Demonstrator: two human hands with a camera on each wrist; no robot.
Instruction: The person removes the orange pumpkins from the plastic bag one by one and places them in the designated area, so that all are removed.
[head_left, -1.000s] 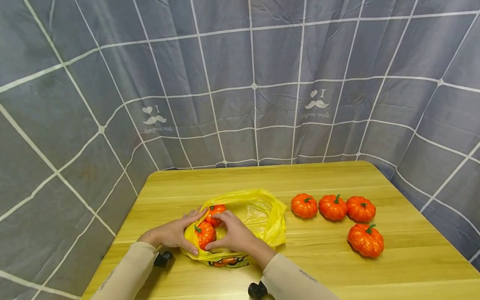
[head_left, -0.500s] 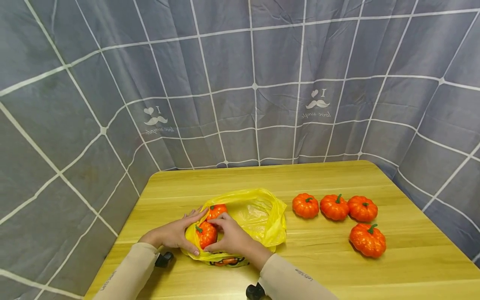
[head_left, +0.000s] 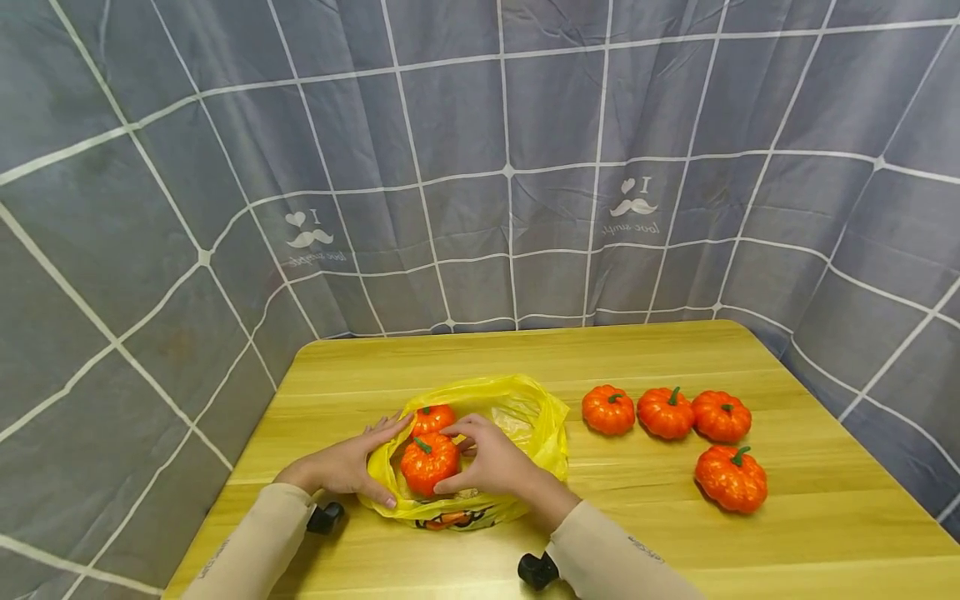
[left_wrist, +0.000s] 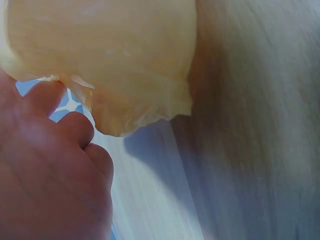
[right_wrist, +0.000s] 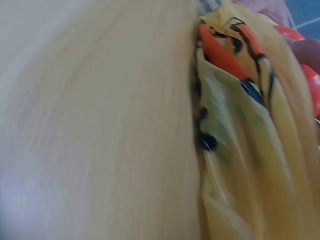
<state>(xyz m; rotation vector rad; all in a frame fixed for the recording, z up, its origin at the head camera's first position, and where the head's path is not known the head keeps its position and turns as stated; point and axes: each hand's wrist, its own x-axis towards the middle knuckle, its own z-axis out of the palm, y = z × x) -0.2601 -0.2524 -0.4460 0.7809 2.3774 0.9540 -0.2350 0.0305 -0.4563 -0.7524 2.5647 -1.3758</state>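
Shifted right, the near pumpkin (head_left: 429, 465) is pinched by the half-curled right hand (head_left: 492, 467) in the yellow bag (head_left: 553, 435); the spread left hand (head_left: 351, 467) holds the bag's left rim. Handling this pumpkin seems the step, calling for a steady pinch. Four pumpkins (head_left: 666, 415) sit to the right.

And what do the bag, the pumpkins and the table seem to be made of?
Bag: thin, shiny plastic film; it crinkles and is partly see-through.
Pumpkins: perhaps coated foam or plastic; glossy orange skin with highlights, core hidden.
Table: wood or wood-look laminate; smooth, with visible grain.
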